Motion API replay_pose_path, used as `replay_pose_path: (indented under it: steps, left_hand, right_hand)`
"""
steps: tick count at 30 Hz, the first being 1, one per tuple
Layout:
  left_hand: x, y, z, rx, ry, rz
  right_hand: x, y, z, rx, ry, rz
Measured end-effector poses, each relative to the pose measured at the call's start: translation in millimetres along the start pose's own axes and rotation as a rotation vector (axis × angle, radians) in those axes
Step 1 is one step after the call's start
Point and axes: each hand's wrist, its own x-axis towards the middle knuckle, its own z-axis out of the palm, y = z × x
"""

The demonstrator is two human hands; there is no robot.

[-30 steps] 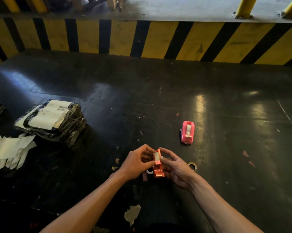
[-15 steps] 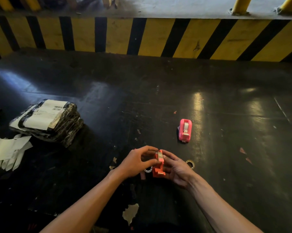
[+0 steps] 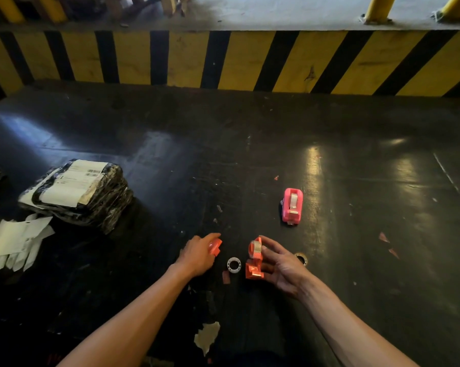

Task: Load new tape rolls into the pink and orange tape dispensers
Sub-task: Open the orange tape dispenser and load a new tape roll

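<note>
Head view, your left hand point(image 3: 200, 254): lower centre, closed around a small orange piece point(image 3: 215, 246).
Your right hand point(image 3: 283, 266): fingers pinching the orange dispenser point(image 3: 254, 260), a tape roll seated in it.
White core point(image 3: 234, 265): on the bench point(image 3: 170, 168) between your hands.
Pink dispenser point(image 3: 291, 205): above your right hand, apart.

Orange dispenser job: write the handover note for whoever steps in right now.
Left hand: holds a detached orange piece.
Right hand: holds the opened orange dispenser, tape roll seated in it.
Pink dispenser: on the black surface, closed, tape visible, apparently loaded.
White empty core: on the surface between the hands.
Left: refit the orange piece, thread the tape.
</note>
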Motion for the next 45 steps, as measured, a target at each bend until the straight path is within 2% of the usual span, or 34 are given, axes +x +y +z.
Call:
replay_pose_path:
  steps: [3,8,12,18,30,45]
  left_hand:
    - [-0.1,1.2,-4.0,-0.159,-0.019,-0.033]
    - [-7.1,18.6,-7.3,-0.846,-0.174,-0.121]
    - [-15.8,33.9,-10.7,-1.082,-0.295,-0.119]
    - [-20.2,36.3,-9.7,-1.158,-0.336,-0.098]
    - [-19.7,29.7,-4.2,-1.205,-0.319,-0.092]
    - [-23.8,26.6,-6.0,-1.206,-0.346,-0.067]
  right_hand:
    - [-0.9,0.8,2.3,-0.016,-0.014,0.002]
    - [-2.9,-2.3,10.1,-0.026,-0.052,-0.025]
    - [-2.0,-7.2,14.5,-0.040,-0.091,-0.041]
    - [0.9,-11.0,11.5,-0.085,-0.081,-0.053]
    - [1.5,-15.5,14.0,-0.190,-0.068,-0.063]
    - [5.1,-6.0,9.2,-0.155,-0.086,-0.051]
